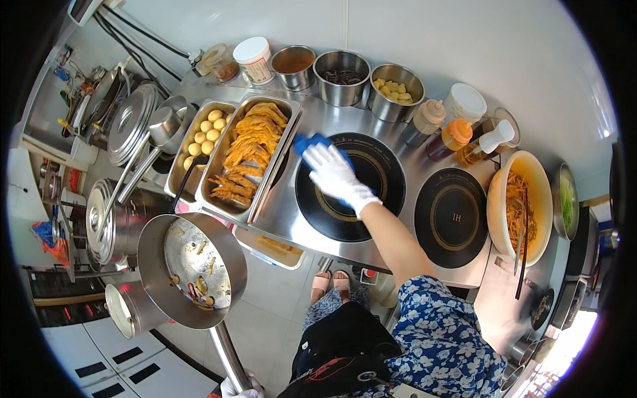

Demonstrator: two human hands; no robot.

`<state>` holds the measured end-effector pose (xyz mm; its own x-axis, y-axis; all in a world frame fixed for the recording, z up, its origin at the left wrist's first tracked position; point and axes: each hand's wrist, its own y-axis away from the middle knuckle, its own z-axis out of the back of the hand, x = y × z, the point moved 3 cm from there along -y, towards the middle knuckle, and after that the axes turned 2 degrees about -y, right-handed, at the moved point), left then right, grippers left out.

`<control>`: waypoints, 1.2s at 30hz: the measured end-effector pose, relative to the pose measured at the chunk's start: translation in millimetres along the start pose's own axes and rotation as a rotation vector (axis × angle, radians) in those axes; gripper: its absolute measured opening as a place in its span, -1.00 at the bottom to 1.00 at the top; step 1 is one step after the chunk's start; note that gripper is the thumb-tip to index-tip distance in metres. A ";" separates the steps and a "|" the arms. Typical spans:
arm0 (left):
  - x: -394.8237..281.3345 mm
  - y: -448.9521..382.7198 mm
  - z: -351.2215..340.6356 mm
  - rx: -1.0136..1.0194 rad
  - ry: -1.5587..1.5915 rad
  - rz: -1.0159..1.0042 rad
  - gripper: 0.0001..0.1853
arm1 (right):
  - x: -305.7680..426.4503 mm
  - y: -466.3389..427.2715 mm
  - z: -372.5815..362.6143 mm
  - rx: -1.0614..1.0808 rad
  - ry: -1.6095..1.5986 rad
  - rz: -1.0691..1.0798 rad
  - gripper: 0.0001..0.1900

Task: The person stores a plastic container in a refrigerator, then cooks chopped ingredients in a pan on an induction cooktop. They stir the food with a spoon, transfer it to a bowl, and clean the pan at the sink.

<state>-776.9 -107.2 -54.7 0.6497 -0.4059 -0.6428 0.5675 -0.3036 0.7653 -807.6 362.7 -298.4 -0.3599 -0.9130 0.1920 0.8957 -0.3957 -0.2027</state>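
Note:
My right hand, in a white glove, presses a blue cloth on the left rim of a round black induction cooktop. The cloth lies partly hidden under the fingers. At the bottom edge my left hand, also gloved, grips the metal handle of a deep steel pan. The pan is tilted, and inside it are a little liquid, a red chilli piece and several scraps. A second induction cooktop sits to the right with nothing on it.
Left of the cooktop are steel trays of cooked chicken feet and peeled eggs. Steel pots and sauce bottles line the wall. A large bowl of shredded food, with chopsticks, stands at right. Lidded pots stand at left.

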 end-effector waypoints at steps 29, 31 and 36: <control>241.3 46.7 364.8 -0.006 0.242 -0.083 -0.70 | 266.4 264.1 -48.5 0.005 -0.211 -0.561 -0.69; 258.8 55.2 401.8 -0.043 0.251 -0.095 -0.70 | 364.5 254.6 -71.8 0.166 -0.110 -0.239 -0.74; 284.2 63.1 476.7 -0.228 0.273 -0.092 -0.70 | 552.1 219.9 -105.6 0.469 -0.273 0.057 -0.72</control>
<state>-797.6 -652.6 -173.3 0.6839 -0.1315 -0.7176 0.7083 -0.1159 0.6963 -836.9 -238.9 -338.4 -0.2819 -0.8481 0.4486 0.9548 -0.2021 0.2179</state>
